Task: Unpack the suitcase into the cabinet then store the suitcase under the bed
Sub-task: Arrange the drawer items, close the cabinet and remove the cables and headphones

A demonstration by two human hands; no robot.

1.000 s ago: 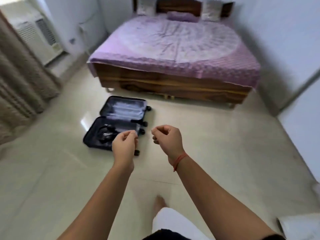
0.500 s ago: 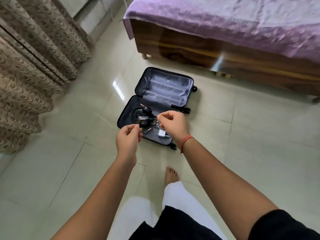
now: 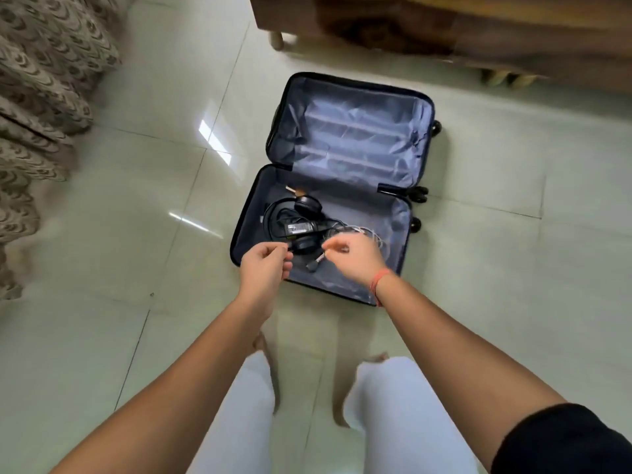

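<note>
- Purple bedcover has slipped out of view since half a second ago; only the wooden bed frame (image 3: pixel 444 25) runs across the top now.
- Suitcase (image 3: pixel 359 138) sits much closer and nearly straight below, lying open flat on the tiled floor (image 3: pixel 136 200) in the same spot, just in front of the bed.
- Left hand (image 3: pixel 265 265) and right hand (image 3: pixel 355 256) have come forward: both now show over the near half of the case instead of its near edge.
- Grip looks unchanged: each hand has its fingers curled in towards the thumb, the two hands stay apart, and I see nothing held in either. Whether the fingertips touch the contents, I cannot tell.
- Red thread (image 3: pixel 378 282) circles the right wrist.
- Far half of the case shows only crumpled grey-blue lining.
- Near half holds the lot: black headphones (image 3: pixel 304 208), a black power adapter (image 3: pixel 301 228) lying across them, a tangle of white cable (image 3: pixel 372 234) to its right, and a small black plug (image 3: pixel 313 266) between the hands.
- Small tan item (image 3: pixel 297 191) lies in the far left corner of that half, too small to identify.
- Patterned curtain (image 3: pixel 41 97) hangs along the left.
</note>
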